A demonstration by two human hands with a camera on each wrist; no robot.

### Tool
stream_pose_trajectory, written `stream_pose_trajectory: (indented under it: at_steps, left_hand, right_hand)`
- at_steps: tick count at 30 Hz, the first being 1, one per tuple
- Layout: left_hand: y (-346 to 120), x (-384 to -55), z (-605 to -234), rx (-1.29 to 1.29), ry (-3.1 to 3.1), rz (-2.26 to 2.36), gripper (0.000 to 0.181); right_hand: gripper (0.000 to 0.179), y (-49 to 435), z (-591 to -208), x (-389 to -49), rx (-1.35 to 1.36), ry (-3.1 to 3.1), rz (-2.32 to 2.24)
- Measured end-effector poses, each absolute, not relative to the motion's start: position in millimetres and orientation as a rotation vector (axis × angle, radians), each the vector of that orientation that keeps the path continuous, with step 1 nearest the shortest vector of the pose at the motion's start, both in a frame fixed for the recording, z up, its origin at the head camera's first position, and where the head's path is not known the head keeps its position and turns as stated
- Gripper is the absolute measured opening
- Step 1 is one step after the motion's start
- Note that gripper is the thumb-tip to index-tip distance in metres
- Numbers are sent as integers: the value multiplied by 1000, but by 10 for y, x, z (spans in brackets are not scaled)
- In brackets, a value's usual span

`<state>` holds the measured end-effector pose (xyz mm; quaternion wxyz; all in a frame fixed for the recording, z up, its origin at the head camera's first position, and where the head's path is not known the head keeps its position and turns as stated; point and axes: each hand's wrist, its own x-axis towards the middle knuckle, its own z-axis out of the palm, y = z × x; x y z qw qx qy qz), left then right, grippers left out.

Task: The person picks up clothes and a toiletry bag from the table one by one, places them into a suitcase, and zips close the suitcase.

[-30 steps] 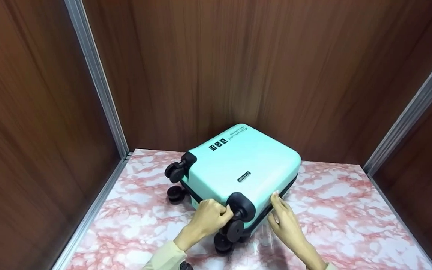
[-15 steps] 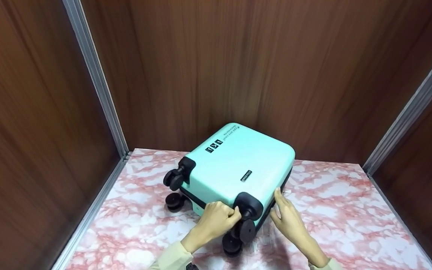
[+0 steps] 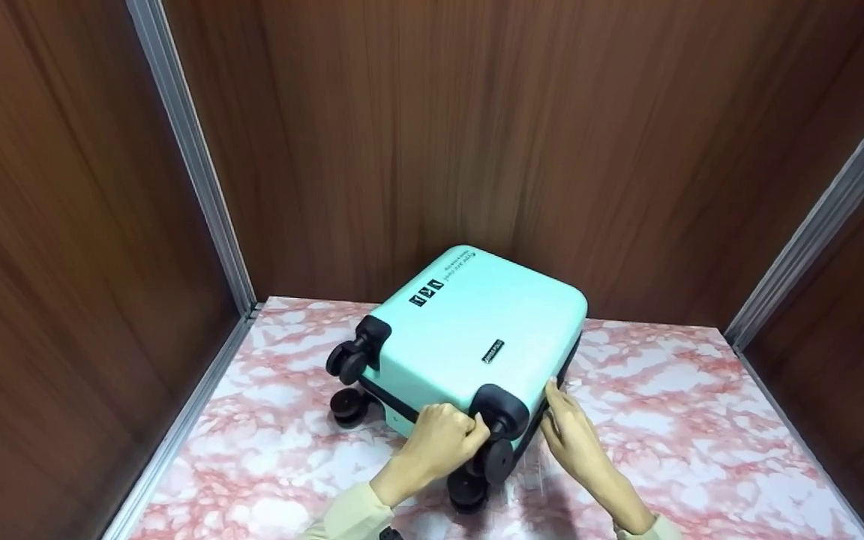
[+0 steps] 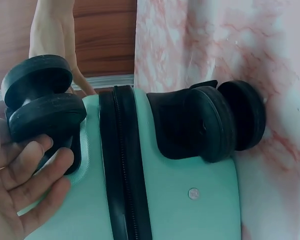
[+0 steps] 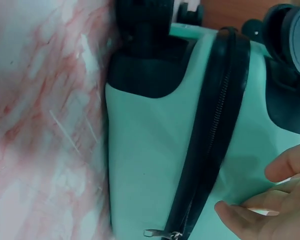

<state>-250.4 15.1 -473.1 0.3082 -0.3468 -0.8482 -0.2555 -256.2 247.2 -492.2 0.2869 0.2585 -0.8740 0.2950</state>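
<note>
The mint suitcase (image 3: 477, 330) has swung a little leftward on the marble bench (image 3: 687, 435), left hand (image 3: 443, 442) clamped round its near wheel housing, right hand (image 3: 571, 439) flat-fingered against the zipper side; steady, even turning seems wisest.

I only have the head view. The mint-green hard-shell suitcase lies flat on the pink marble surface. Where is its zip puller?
Observer: The right wrist view shows the metal zip puller on the black zip band, on the side near the right hand.
Operator: Is that hand on the puller?
Observer: No. Its fingertips rest on the mint-green hard-shell suitcase beside the band, apart from the puller.
Operator: And the left hand?
Observer: The left wrist view shows the left hand curled round the mount of the black double wheel, fingers under it.
</note>
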Motion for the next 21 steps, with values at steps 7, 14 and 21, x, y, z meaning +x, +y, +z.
stream_pose_trajectory:
  at_steps: [7, 14, 21]
  left_hand:
    - [307, -2497, -4708, -912, -2232, -638, 58]
    - [422, -2477, -4747, -827, -2279, -631, 57]
    - [371, -2426, -4798, -782, -2349, -736, 59]
  right_hand:
    - [51, 2574, -4940, -2663, 710, -2350, 857]
    - [59, 2613, -4994, -2766, 728, -2323, 859]
    - [57, 2598, -5008, -2658, 683, -2350, 871]
